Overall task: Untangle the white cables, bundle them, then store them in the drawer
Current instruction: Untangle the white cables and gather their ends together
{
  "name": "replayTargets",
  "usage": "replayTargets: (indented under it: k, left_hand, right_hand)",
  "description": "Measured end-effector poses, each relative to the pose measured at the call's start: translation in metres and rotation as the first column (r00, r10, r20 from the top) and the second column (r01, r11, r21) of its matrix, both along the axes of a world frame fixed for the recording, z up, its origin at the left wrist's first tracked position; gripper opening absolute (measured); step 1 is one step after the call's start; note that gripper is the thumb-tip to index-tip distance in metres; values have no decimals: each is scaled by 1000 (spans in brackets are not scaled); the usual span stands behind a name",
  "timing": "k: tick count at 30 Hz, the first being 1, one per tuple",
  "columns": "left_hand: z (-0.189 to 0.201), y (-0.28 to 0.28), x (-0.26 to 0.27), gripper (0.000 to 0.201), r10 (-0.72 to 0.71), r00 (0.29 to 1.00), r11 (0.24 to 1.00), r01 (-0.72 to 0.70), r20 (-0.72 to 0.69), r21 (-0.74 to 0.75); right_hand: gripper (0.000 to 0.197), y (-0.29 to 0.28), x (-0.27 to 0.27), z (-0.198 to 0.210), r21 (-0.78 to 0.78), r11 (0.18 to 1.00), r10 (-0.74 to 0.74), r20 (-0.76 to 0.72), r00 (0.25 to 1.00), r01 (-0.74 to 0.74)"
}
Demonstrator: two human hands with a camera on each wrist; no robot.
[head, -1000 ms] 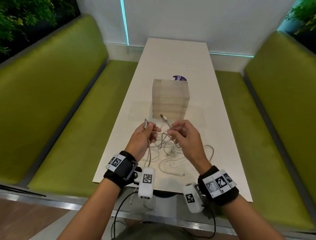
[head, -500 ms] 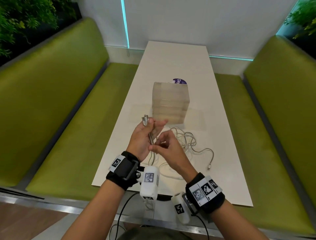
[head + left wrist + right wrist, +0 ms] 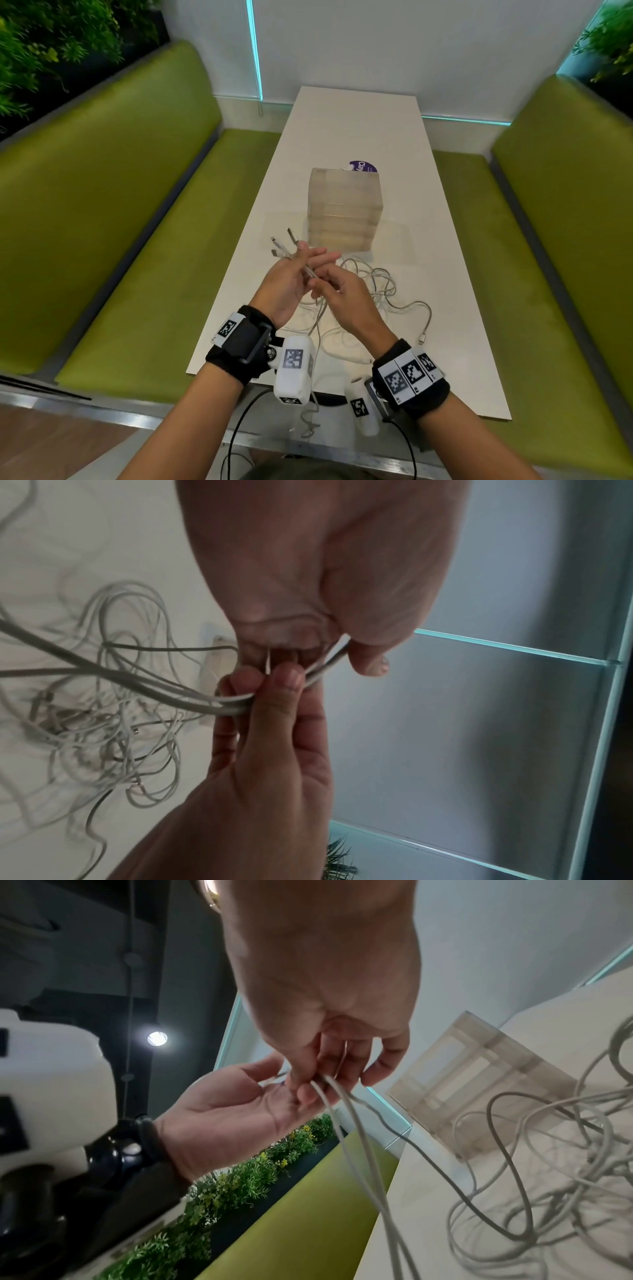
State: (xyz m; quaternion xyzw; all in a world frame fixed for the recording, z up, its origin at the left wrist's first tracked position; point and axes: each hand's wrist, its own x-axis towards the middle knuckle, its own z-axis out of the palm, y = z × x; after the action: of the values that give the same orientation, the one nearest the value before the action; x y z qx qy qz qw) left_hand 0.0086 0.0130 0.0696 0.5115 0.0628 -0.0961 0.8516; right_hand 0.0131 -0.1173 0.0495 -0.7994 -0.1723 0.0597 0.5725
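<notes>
In the centre of the head view both forearms reach up from the lower edge, wrists banded in black straps with coded tags. The left hand (image 3: 289, 279) is turned palm toward the right, its fingers stretched almost straight toward the drawer unit; several strands of the white cables (image 3: 373, 291) lie across its palm, and three connector ends (image 3: 282, 241) fan out past its fingertips to the upper left. The right hand (image 3: 344, 296) meets it from the lower right, knuckles up, fingers curled down onto the same strands.

The left wrist view shows what the head view hides: the right hand's thumb (image 3: 286, 681) and forefinger pinch the gathered strands just below the left hand (image 3: 308, 569), whose thumb curls over a strand at the right. The rest of the cables (image 3: 103, 723) sprawl in a loose tangle at the left of that frame.

The right wrist view shows the left hand (image 3: 236, 1110) open and flat at the left centre, the right hand (image 3: 329, 996) coming down from the top, and strands hanging from its fingertips toward the lower centre.

The translucent drawer unit (image 3: 344, 209) stands on the white table (image 3: 356, 126) above the hands, its drawers closed, with a purple label (image 3: 363, 166) behind it. Green benches (image 3: 113, 192) flank the table.
</notes>
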Motion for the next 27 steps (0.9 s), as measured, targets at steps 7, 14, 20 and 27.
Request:
replayTargets:
  k: [7,14,20,27]
  left_hand:
    - [0,3,1,39,105,994,994,-105,-11,-10]
    - [9,4,2,38,134,991,991,-135,-25,-23]
    - [21,11,-1,40,207,973,976,-198,104,-91]
    - [26,53,3,39,283,946,945,-303,159,122]
  right_hand:
    - [19,-1,7,6,-213,964,161,-14,987,-160]
    - [15,-1,5,9,-168,969,182,-11,983,-181]
    - [16,-18,52,-11,-574,721,365,-162,917,-389]
    - [30,-52,67,-12,-249,946,180,-132,975,-209]
